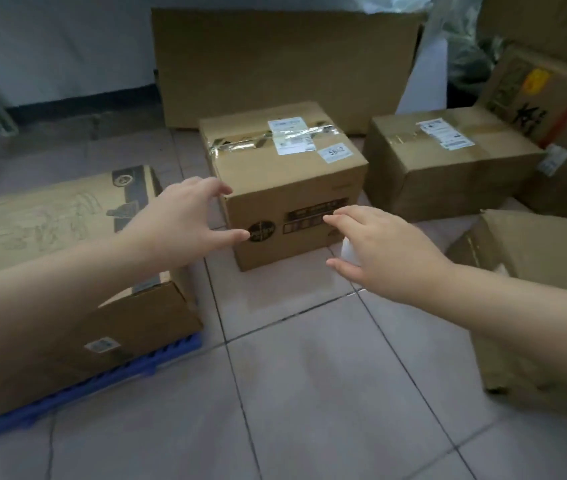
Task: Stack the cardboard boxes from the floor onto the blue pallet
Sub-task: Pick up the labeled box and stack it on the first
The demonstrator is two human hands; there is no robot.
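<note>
A taped cardboard box (285, 168) with white labels on top stands on the tiled floor in the middle. My left hand (185, 220) is open at its near left corner, fingers spread, thumb almost touching the front face. My right hand (379, 251) is open in front of its front face, fingers apart, holding nothing. At the left, a large printed cardboard box (50, 220) lies on the blue pallet (129, 372), whose edge shows under it.
Another labelled box (448, 161) sits on the floor to the right. A large plain box (285, 67) stands behind. A box with red tape (559, 109) and an open-flapped box (545, 271) crowd the right side. Bare grey tiles (310, 393) lie in front.
</note>
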